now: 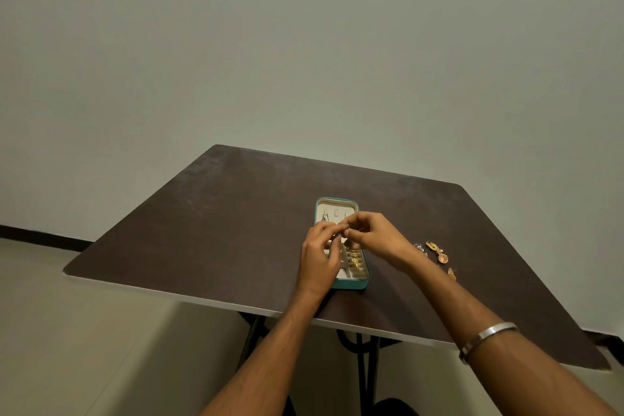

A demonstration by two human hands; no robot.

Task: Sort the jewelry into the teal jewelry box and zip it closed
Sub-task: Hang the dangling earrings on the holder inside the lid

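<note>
I'm seeing the teal box (351, 284) lying open mid-table (202, 230), cream-lined, gold rings in its near slots.
Its long axis is running away from me; both hands, left (319, 257) and right (374, 235), are pinching a tiny piece (347, 231) over it.

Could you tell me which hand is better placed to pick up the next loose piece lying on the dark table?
Right, probably. The loose gold jewelry pieces lie on the dark brown table just beyond the right hand; the left hand would have to cross the open teal jewelry box.
</note>
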